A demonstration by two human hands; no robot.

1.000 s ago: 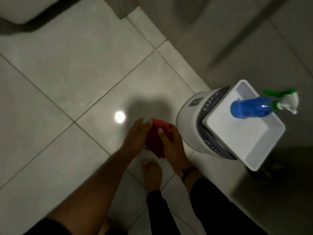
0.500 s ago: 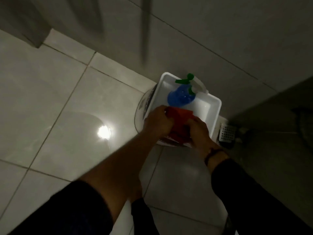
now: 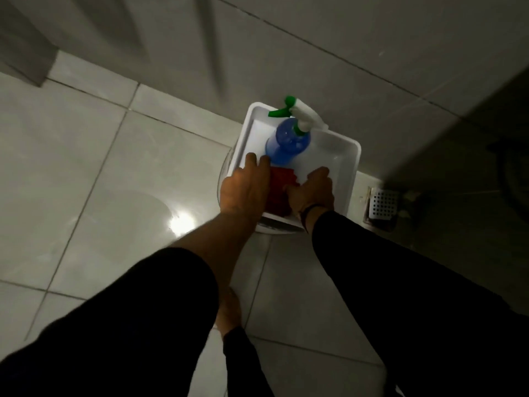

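- The red cloth (image 3: 279,190) lies in the white tray (image 3: 350,167) at the centre of the frame, just below the blue spray bottle (image 3: 287,143).
- The left hand (image 3: 243,190) presses it with straight fingers, and the right hand (image 3: 312,190) curls round its right edge.
- Best to flatten the cloth clear of the bottle, then let go.
- The right fingertips and the cloth's folds are hidden in the dim light.

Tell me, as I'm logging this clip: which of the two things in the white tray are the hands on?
The red cloth, held between the left hand and right hand; the blue spray bottle stands beyond it.
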